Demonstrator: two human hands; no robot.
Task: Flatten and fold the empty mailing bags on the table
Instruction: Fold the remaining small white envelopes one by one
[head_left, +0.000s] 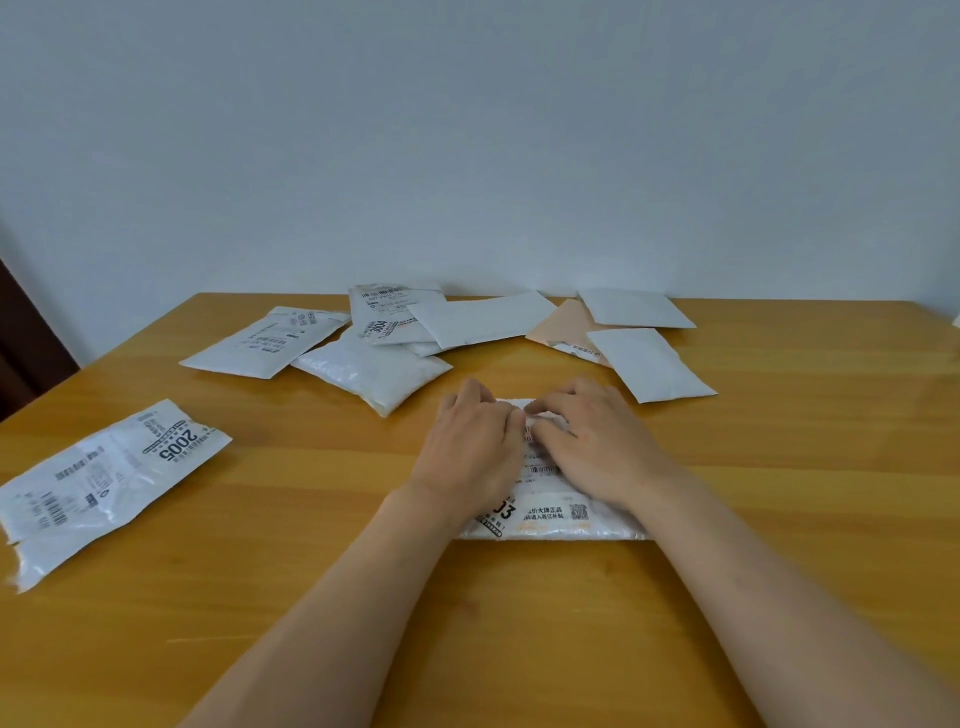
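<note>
A white bag (545, 512) is held flat on the table (779, 467), near its front edge. Both hands, left (470, 447) and right (592, 441), rest on it, fingers curled and seemingly pinching its far edge. That edge is best drawn evenly toward the near edge, then creased firmly.

The counter (727, 519) is showing smooth, satin-finished honey-coloured wood. The mailing bags (111, 475) are looking like thin, crinkled, slightly glossy white plastic; one peach bag (558, 327) is appearing matt.
</note>
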